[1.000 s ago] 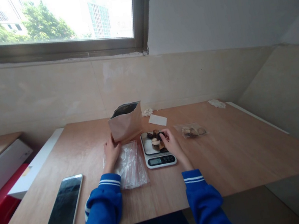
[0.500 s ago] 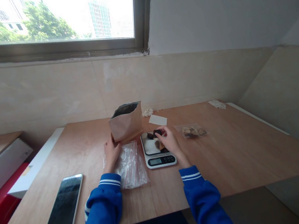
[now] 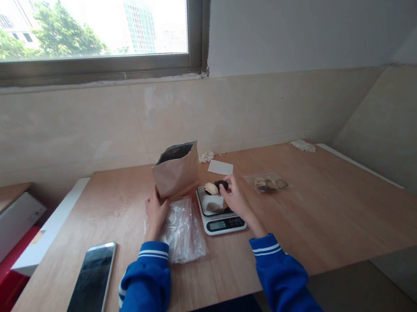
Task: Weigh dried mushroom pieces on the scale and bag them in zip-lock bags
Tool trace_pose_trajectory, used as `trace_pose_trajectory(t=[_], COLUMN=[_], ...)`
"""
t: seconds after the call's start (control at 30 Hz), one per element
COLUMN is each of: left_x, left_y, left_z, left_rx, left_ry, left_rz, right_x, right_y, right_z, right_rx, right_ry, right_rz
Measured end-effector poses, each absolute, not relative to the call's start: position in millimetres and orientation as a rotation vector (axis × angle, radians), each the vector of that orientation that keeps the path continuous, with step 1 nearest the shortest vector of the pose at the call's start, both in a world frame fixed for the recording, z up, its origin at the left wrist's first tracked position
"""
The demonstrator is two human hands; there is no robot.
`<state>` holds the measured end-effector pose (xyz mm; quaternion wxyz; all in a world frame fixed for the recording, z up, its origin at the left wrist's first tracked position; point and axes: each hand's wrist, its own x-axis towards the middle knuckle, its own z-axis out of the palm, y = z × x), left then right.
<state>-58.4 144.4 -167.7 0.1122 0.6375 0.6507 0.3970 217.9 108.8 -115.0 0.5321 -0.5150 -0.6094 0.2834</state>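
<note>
A small kitchen scale stands on the wooden table in front of me. My right hand hovers over its platform, fingers closed on several dark and pale dried pieces. An open brown paper bag stands upright just left of the scale. My left hand rests at the bag's base, its fingers lying on a stack of clear plastic bags.
A clear bag with dried pieces lies right of the scale. A white card and pale scraps lie behind it, another scrap at the far right. A phone lies at the near left. White boards flank the table's left edge.
My right hand gathered the dried pieces off the scale's platform and lifted them toward its far edge, leaving the platform mostly bare. The left hand has stayed put.
</note>
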Motion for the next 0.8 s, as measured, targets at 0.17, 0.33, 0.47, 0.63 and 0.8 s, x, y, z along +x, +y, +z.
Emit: trace_pose_trajectory(t=[0.17,0.33,0.47,0.63,0.8], left_x=[-57.5,-58.3,-56.8,-51.8,-42.8], left_y=[142.7,145.5,146.4,138.3,121.5], left_z=[-164.9,-169.5,-172.5,-165.8,-152.6], left_rx=[1.873,1.84,1.772,1.712,2.039], left_ry=[1.908,1.905,1.874,1.895,1.553], left_rz=[1.171,1.158,1.268,1.758,2.131], right_x=[217.9,219.3,218.8,214.8,205.1], right_y=[105.6,103.5,103.8,102.9,98.4], right_z=[-112.0,-108.7,-108.4,-104.8,-100.2], right_rx=[-1.253,-1.224,-1.232,-1.132,-1.066], right_ry=[-1.413,-1.418,-1.39,-1.26,-1.224], right_rz=[0.607,0.6,0.604,0.73,0.85])
